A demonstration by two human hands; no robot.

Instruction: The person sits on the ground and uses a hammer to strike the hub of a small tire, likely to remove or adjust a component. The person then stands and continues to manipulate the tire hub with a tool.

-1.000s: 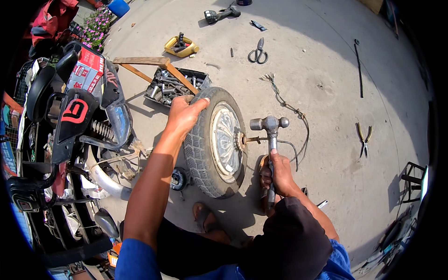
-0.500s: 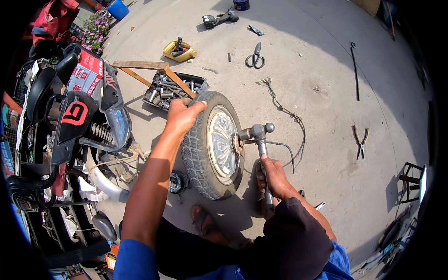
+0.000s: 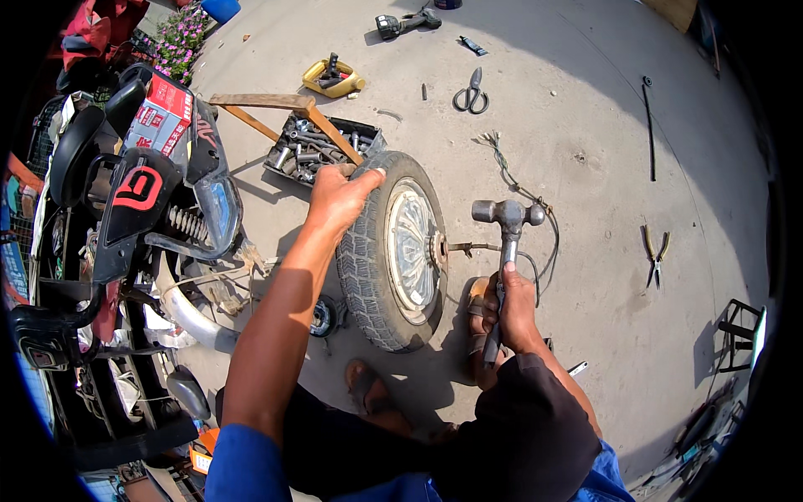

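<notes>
My left hand [image 3: 343, 201] grips the top of an upright tire [image 3: 361, 280] around a pale metal hub [image 3: 411, 247]. A short axle [image 3: 464, 248] with a cable sticks out of the hub's right side. My right hand [image 3: 514, 309] is closed round the handle of a ball-peen hammer [image 3: 510, 213], whose head is held just right of the hub, over the axle. Behind the tire, a black tray [image 3: 297, 151] holds several sockets and wrenches, with a wooden frame [image 3: 268, 101] over it. A round metal part [image 3: 322, 318] lies left of the tire.
A dismantled scooter [image 3: 138, 209] fills the left side. On the concrete lie a power tool [image 3: 406, 23], a yellow container [image 3: 330, 78], shears [image 3: 471, 96], pliers [image 3: 657, 259], a long bar [image 3: 649, 130] and loose wires [image 3: 519, 184]. A small stool [image 3: 736, 330] stands at the right. My sandalled feet are below.
The hammer swung left to the hub about half a second ago and is now drawn back to the right, higher up. My left hand stays on the tire; the view has shifted slightly.
</notes>
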